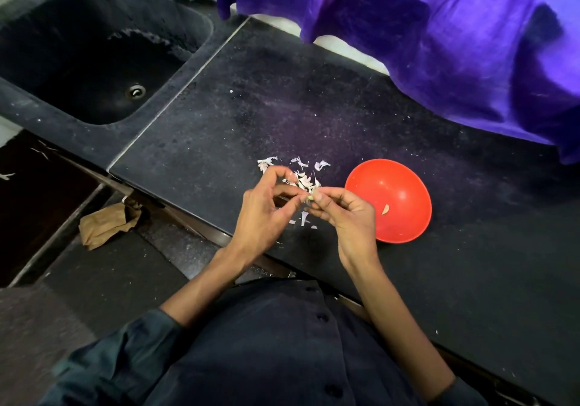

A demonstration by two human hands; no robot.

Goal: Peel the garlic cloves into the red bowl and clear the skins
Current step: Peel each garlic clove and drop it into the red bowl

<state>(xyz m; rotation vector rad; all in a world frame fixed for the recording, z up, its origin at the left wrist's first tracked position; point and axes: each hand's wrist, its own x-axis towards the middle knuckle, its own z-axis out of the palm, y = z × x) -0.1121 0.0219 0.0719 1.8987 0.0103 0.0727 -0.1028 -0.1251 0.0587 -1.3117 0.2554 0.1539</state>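
Both hands meet above near edge of dark surface [314, 98]. Left hand [266, 214] and right hand [348, 214] pinch one small garlic clove [309, 198] between fingertips, fingers curled round it. Scatter of white skins [298, 170] lies on surface just beyond and under hands. Red bowl [405, 186] sits just right of right hand, one peeled clove [385, 209] inside. Dark sink [94, 60] at far left. Purple cloth [439, 29] hangs over far side. Crumpled brown paper [103, 223] on floor below.
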